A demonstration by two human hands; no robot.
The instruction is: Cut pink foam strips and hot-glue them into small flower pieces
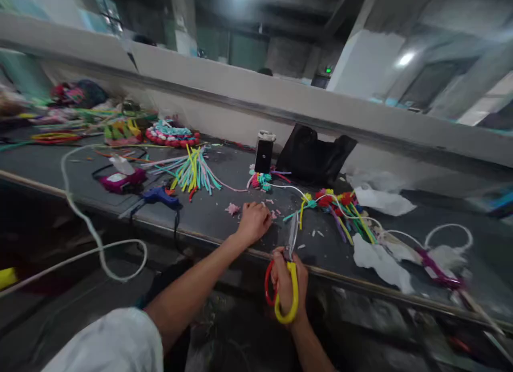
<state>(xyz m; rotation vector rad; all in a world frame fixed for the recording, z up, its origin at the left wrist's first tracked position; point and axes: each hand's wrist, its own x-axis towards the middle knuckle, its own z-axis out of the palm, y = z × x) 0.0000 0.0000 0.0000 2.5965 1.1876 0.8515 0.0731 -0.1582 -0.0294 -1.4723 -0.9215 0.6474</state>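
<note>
One colourful cluster [262,181] seems formed mid-frame, loose stems [194,171] seemingly left unused centre-left, scissors [294,235] being grasped by the right hand [285,286], while the left hand [253,223]'s hold cannot be told.

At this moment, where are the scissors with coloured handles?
In the head view, the scissors are just right of centre, in the right hand at the front edge of the table, with the left hand to their left.
</note>
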